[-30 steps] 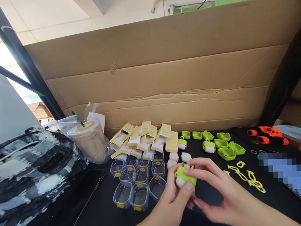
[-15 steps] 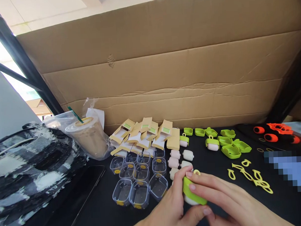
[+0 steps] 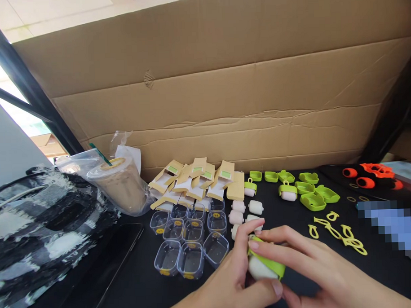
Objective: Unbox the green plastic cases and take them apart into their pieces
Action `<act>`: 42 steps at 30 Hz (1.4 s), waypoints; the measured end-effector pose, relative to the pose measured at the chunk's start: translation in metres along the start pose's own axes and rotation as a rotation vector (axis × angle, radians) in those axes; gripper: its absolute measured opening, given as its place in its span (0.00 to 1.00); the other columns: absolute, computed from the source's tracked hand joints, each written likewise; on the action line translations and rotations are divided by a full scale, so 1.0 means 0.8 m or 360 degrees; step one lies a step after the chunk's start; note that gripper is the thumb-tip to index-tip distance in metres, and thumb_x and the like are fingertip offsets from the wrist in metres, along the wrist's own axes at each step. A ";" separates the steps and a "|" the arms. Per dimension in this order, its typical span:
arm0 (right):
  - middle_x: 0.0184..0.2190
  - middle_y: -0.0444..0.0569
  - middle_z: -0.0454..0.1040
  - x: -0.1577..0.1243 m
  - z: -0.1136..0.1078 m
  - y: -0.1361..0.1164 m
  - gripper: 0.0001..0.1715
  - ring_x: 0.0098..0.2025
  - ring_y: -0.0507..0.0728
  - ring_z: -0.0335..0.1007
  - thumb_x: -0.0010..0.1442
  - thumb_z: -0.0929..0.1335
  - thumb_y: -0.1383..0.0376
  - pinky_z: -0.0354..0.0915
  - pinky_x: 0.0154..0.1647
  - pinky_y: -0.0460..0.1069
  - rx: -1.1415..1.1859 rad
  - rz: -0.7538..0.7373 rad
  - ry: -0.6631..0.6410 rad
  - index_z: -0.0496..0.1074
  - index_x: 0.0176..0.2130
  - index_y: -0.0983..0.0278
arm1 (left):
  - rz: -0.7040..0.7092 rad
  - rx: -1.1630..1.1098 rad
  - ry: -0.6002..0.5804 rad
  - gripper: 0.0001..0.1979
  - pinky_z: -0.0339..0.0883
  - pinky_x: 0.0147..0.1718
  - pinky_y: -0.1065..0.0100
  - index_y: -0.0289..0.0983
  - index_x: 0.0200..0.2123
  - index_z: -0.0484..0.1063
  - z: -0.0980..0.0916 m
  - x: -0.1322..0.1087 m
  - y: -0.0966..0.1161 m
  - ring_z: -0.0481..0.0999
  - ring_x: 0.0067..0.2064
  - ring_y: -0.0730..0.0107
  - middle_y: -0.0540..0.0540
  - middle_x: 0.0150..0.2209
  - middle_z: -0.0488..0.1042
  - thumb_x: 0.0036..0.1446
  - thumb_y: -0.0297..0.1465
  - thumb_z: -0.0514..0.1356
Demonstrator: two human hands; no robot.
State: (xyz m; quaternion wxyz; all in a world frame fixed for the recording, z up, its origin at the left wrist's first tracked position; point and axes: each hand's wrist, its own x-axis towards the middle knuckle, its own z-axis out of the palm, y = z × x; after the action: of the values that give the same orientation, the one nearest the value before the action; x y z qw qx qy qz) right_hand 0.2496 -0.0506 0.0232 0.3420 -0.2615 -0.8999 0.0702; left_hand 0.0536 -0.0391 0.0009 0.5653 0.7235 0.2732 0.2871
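Observation:
Both my hands are closed round a small white roller [image 3: 260,268] with a green cover [image 3: 274,265] over its upper side. My left hand [image 3: 235,276] grips it from the left, thumb beneath it. From the right, my right hand [image 3: 305,263] presses fingertips on the cover's top, with its thumb low at the roller's end. Just beyond lie several loose white and pink rollers [image 3: 256,208], partly hidden by my left fingers. Two assembled pieces, each a roller in a green cover with a yellow loop [image 3: 287,190], stand farther back.
Clear plastic cups [image 3: 191,261] and folded cardboard sleeves [image 3: 235,187] sit left of centre. Loose green covers [image 3: 313,203] and yellow loops [image 3: 354,245] lie right. An iced drink [image 3: 121,188] and a phone [image 3: 98,270] are left; an orange toy car [image 3: 377,169] is far right.
The held piece has turned in my hands, and more of its white roller shows below the green cover. Its yellow loop no longer shows. The view has shifted slightly.

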 end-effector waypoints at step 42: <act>0.48 0.49 0.71 -0.012 0.006 0.031 0.31 0.46 0.57 0.73 0.56 0.69 0.66 0.72 0.46 0.51 0.0028 0.0413 0.0425 0.58 0.56 0.56 | 0.0018 0.0228 0.0571 0.11 0.66 0.39 0.66 0.36 0.39 0.71 0.001 0.034 0.032 0.73 0.38 0.67 0.44 0.39 0.75 0.58 0.37 0.59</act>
State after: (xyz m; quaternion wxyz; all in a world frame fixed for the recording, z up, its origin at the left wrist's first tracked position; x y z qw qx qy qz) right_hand 0.2632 -0.0342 0.0064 0.4487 -0.3794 -0.8045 0.0863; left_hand 0.0743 -0.0256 0.0286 0.4530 0.7006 0.3853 0.3943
